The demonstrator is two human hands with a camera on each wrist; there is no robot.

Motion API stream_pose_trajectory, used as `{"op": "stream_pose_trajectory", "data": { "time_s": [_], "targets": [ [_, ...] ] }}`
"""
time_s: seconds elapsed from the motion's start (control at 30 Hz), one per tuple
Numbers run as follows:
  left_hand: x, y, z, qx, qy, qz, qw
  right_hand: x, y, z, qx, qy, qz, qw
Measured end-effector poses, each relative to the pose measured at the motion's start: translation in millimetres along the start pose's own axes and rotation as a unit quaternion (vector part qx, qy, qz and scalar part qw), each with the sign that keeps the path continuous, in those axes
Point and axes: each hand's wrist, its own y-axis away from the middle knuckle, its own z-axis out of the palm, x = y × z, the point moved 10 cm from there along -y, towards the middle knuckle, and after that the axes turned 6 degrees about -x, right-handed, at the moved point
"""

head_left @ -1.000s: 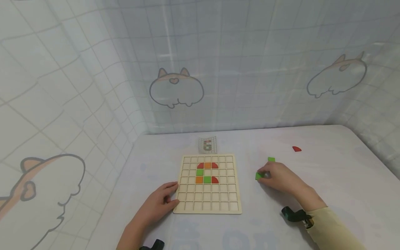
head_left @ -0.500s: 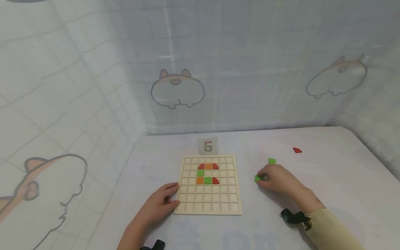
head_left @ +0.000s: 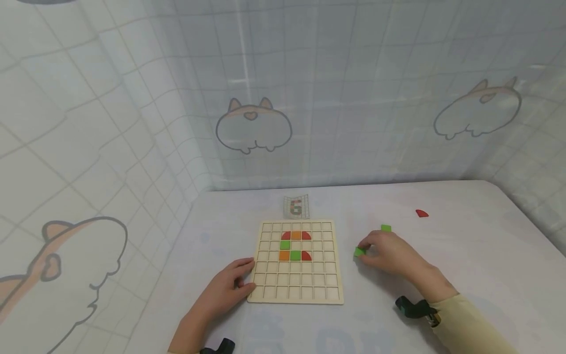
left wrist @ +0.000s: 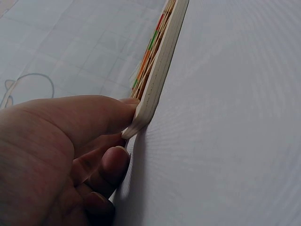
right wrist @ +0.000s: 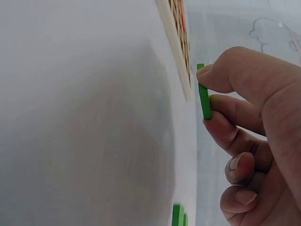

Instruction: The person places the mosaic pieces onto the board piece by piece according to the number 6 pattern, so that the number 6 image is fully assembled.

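In the head view, my right hand (head_left: 391,250) pinches a green square tile (head_left: 359,251) to the right of a wooden grid board (head_left: 295,301). The right wrist view shows this tile edge-on between thumb and fingertips, raised off the table. On the board lie several red quarter-round, orange and green tiles, including an orange tile (head_left: 284,255) and a red quarter-round tile (head_left: 306,256). My left hand (head_left: 227,285) touches the board's left edge with thumb and fingertips. In the left wrist view, the thumb (left wrist: 103,113) rests against the board's edge (left wrist: 160,70) near its corner.
More green (head_left: 386,228) shows just behind my right hand, and a red quarter-round tile (head_left: 422,213) lies farther back right. A small gridded card (head_left: 296,206) with a G-shaped pattern stands behind the board. Patterned curtains (head_left: 345,123) surround the white table (head_left: 477,236).
My right hand has moved slightly left toward the board, carrying the green tile. My left hand has stayed at the board's edge. The head view has shifted slightly.
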Motion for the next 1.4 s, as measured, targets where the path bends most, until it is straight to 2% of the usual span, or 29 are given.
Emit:
{"op": "stream_pose_trajectory", "data": {
  "time_s": [0.23,0.53,1.0,1.4],
  "targets": [
    [-3.0,-1.3,1.8,-0.012,0.002,-0.017,0.9998,-18.7,-10.2,6.4,-0.021,0.007,0.002,0.9997],
    [-3.4,-0.8,1.1,-0.001,0.002,-0.012,0.9999,-36.5,-21.3,17.9,-0.036,0.004,-0.008,0.9993],
    [-0.1,-1.0,0.8,-0.007,0.001,-0.004,1.0,-63.1,-32.6,32.6,-0.063,-0.005,-0.015,0.9979],
    [-0.7,-0.8,1.0,-0.006,0.001,-0.008,1.0,-94.0,-43.1,41.9,-0.06,0.005,-0.084,0.9946]
  ]
}}
